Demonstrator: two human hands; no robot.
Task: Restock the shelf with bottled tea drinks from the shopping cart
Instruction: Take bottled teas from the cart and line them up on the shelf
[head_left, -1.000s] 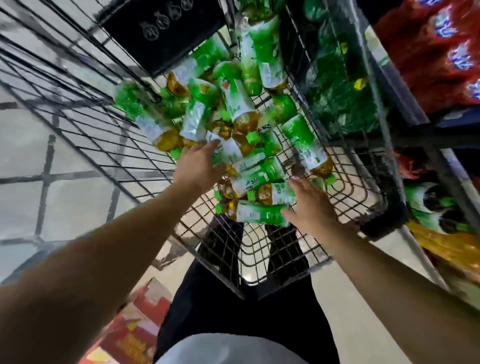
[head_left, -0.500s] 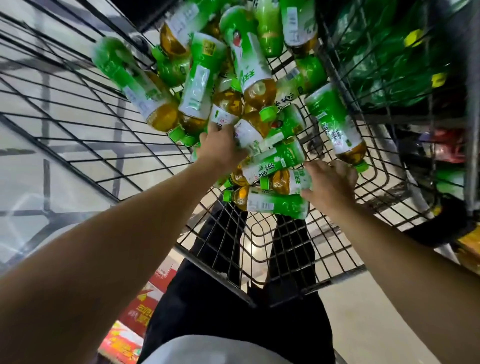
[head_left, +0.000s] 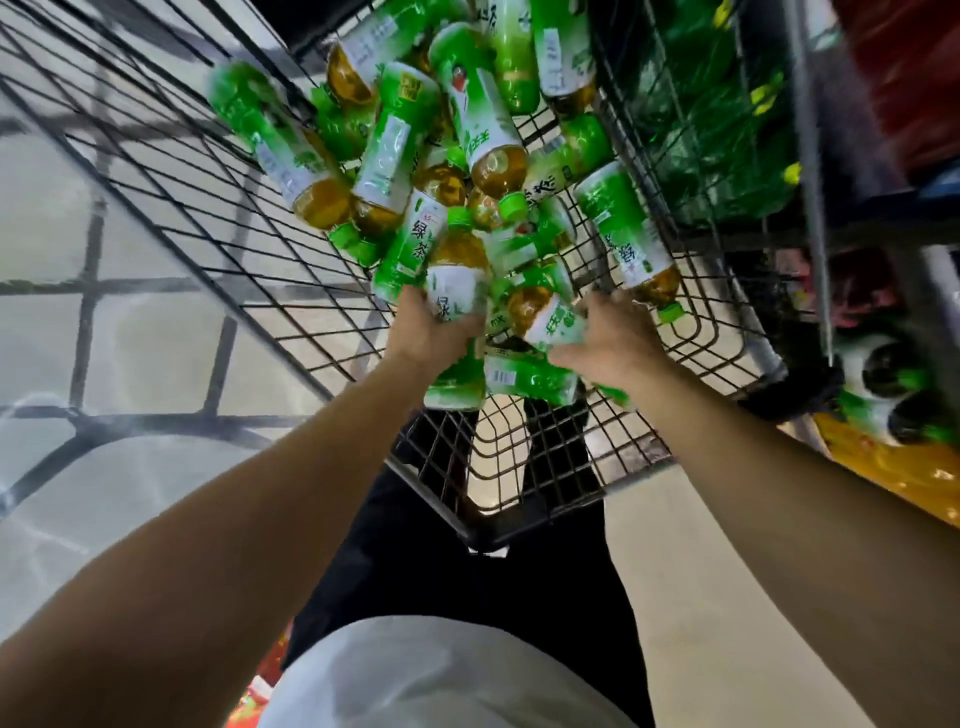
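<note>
Two hands down in wire shopping cart, both busy. Left hand wrapped round upright tea bottle, green cap up, amber tea showing above white-green label. Right hand curled round second bottle, tilted, just beside first. Heap of same green-label bottles piled loose in basket beyond, lying all ways. Shelf at right, dark and blurred, green packs on it. Black trousers below cart.
</note>
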